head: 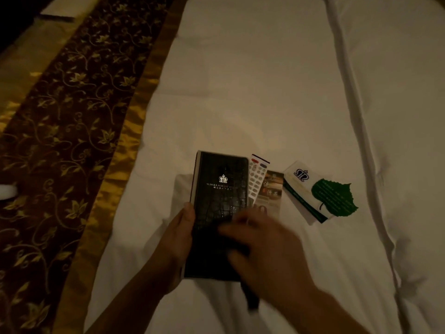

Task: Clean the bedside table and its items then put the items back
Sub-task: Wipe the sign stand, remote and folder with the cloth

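Two hands on the black folder (220, 208), lying on the white bed (265, 92) w/ remote (257, 179) just beside; left hand (179, 239) grips its left edge; right hand (262, 247) blurred, prob. clenched on a dark cloth (251, 300), can't confirm; folder looks stiff, slick-covered; hold by edges.

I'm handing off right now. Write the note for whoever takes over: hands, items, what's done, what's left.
Left hand: gripping the left edge of the black folder, which lies on the white bedding.
Right hand: blurred, over the folder's lower half with a dark cloth; looks like wiping.
Beside the folder: remote, brochure, white card with green leaf card.
Done: items moved onto the bed.
Left: which items are already wiped can't be told; the bedside table is out of view; put everything back.
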Demonstrator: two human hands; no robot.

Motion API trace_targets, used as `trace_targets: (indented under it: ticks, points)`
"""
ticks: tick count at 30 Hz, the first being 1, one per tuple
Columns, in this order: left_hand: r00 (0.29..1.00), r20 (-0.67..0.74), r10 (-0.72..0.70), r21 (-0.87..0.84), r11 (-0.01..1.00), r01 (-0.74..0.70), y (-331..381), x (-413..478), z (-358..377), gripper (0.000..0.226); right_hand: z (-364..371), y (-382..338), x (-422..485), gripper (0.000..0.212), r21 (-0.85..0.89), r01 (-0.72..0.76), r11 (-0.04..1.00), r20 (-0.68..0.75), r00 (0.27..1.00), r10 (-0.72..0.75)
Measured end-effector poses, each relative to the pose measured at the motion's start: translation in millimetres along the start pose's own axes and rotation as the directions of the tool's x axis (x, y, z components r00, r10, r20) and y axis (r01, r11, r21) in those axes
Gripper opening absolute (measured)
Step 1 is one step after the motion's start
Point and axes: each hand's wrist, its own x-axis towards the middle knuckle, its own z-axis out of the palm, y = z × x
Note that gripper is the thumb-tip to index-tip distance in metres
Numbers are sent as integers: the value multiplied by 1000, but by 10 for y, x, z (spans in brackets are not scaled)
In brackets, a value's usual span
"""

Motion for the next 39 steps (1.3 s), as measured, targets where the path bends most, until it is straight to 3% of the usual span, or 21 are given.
trace_targets:
  ticks: [3,5,9,11,14,16,20,23,27,30,32,34,36,39]
  points:
    - [998,-36,-44,20,999,44,-67,-16,56,60,-168,198,561,32,95,-199,975,-245,945,217]
    - [999,-14,-44,53,998,45,-103,-21,91,59,-189,226,850,31,124,-249,961,-299,913,275]
    - [999,-28,-43,21,999,44,-157,-27,76,47,12,-26,599,31,19,-116,993,-75,990,117]
    - [994,-37,-104,-44,994,103,-150,-25,9,53,81,-188,190,30,15,-35,999,54,998,34]
    - [976,62,-209,-111,970,215,-99,-57,-97,66,108,-299,-259,32,64,17,998,181,983,-29]
    - [982,80,-169,-107,978,177,-141,-53,-137,63,100,-203,-196,34,21,26,999,115,993,-28]
    - [999,-3,-33,-46,998,33,-244,-57,-44,48,-42,6,457,32,70,-177,982,-175,967,187]
    - [1000,10,-12,4,1000,11,-270,-22,31,44,15,-64,584,32,59,-172,983,-110,978,178]
    - [995,28,-98,-167,981,102,-248,1,-33,50,115,-336,16,28,36,-47,998,74,996,44]
    - [991,34,-126,-176,976,130,-238,-19,-87,61,89,-400,-406,28,77,-5,997,187,982,-10]
    - [996,-10,-85,-127,988,83,-242,-11,-90,59,22,-262,-490,26,37,-26,999,126,992,21]
    - [999,-31,-24,-87,996,22,-270,-17,-110,52,-96,-20,-467,26,14,-173,985,10,985,173]
    - [1000,-11,25,-71,997,-26,-279,-39,-113,47,-161,140,-440,29,177,-310,934,-78,942,328]
    - [998,-11,65,-77,995,-66,-261,-60,-88,57,-131,28,-427,33,362,-271,892,-9,956,294]
